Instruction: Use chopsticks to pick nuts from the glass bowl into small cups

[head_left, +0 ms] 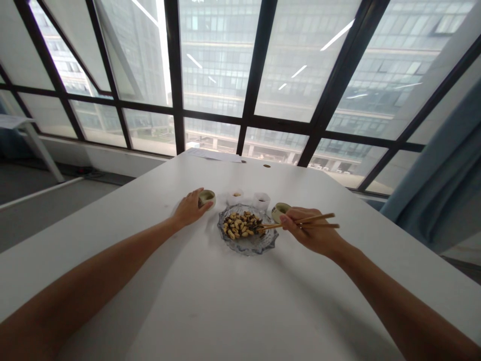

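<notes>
My left hand (pixel 188 208) is curled around a small greenish cup (pixel 206 198) that stands on the white table. In my right hand (pixel 311 231) is a pair of wooden chopsticks (pixel 323 226). Their tips reach into the right side of a pile on a clear glass plate (pixel 251 247) with a wavy rim. Pale nuts in shells (pixel 238 228), which look like pistachios, are mixed there with dark seeds (pixel 257 221). Whether the tips pinch a piece is too small to tell. A second greenish cup (pixel 278 210) is partly hidden behind my right hand.
Two small white cups stand behind the plate: the left one (pixel 235 196) has something light brown inside, the right one (pixel 262 201) something dark. Papers (pixel 214 155) lie at the table's far edge, by the windows. A blue curtain (pixel 432 185) hangs at the right.
</notes>
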`<state>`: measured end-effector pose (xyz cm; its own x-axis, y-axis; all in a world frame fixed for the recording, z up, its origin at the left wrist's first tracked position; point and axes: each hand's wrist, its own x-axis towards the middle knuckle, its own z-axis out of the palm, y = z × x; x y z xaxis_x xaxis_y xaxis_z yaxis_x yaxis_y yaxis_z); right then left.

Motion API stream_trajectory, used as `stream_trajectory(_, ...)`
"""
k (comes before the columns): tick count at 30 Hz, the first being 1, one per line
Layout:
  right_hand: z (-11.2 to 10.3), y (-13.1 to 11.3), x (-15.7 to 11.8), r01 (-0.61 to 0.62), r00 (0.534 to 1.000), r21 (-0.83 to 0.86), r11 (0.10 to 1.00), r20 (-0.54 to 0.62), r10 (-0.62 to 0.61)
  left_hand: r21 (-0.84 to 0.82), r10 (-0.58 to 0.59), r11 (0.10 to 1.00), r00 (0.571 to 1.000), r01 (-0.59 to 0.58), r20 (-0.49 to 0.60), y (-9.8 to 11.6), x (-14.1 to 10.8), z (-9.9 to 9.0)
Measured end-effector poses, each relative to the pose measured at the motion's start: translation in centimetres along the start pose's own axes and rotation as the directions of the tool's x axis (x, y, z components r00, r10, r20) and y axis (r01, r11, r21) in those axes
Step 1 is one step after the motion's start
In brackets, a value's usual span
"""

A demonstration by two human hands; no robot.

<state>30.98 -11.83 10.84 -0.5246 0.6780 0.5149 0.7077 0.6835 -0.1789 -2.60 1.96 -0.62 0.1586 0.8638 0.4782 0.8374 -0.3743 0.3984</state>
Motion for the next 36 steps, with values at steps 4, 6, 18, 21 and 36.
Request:
stream_trajectory(4, 0.0, 0.3, 0.1, 0.027, 0.999, 0.01, 1.0, 0.042, -0.027, -0.001, -0.01, 1.0, 1.0, 0.01, 0.014, 0.1, 0.0, -0.1)
stream_trajectory(6, 0.1, 0.2, 0.1, 0.05, 0.997, 0.005, 0.999, 0.055, -0.05, -0.003, -0.009, 1.0, 1.0, 0.01, 0.015, 0.2, -0.1, -0.2)
stream_trajectory(18, -0.2, 0.6, -0.1, -0.14, 0.99, 0.152, 0.978, -0.009, 0.143, -0.008, -0.002, 1.0, 1.0, 0.002, 0.014, 0.2, 0.0, -0.1)
stream_trajectory(21, 0.4, 1.9, -0.3, -0.311, 0.904, 0.402, 0.861, -0.154, 0.399, -0.009, -0.005, 1.0, 1.0, 0.005, 0.017, 0.3, -0.1, -0.1)
stream_trajectory(36, 9.4, 3.5, -3.7, -0.137, 0.478, 0.952, 0.273, -0.178, 0.86, -0.045, -0.137, 0.989, 0.987, 0.141, 0.077, 0.2, 0.2, -0.5)
